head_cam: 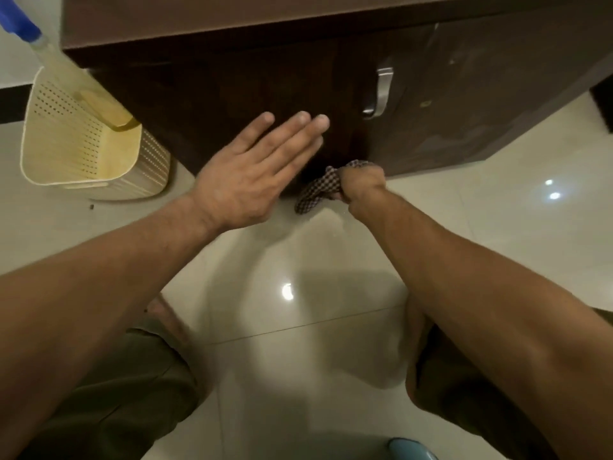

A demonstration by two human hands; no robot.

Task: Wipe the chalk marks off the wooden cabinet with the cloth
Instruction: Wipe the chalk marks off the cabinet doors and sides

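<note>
The right hand (361, 187) grips a bunched checked cloth (311, 194) at the cabinet's (232, 88) bottom edge, just above the floor (298, 260). Just left of it, the left hand (245, 174) lies flat with straight fingers over the dark door; contact cannot be told. A metal handle (381, 91) stands above the right hand, with pale smears (464, 94) further right. A perforated basket (83, 134) sits left of the left hand.

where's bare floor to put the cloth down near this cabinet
Bare tiled floor lies right of the right hand, along the cabinet base, and nearer you between both forearms. Crowded: left, where the perforated basket stands by the cabinet, and around the checked cloth.
</note>
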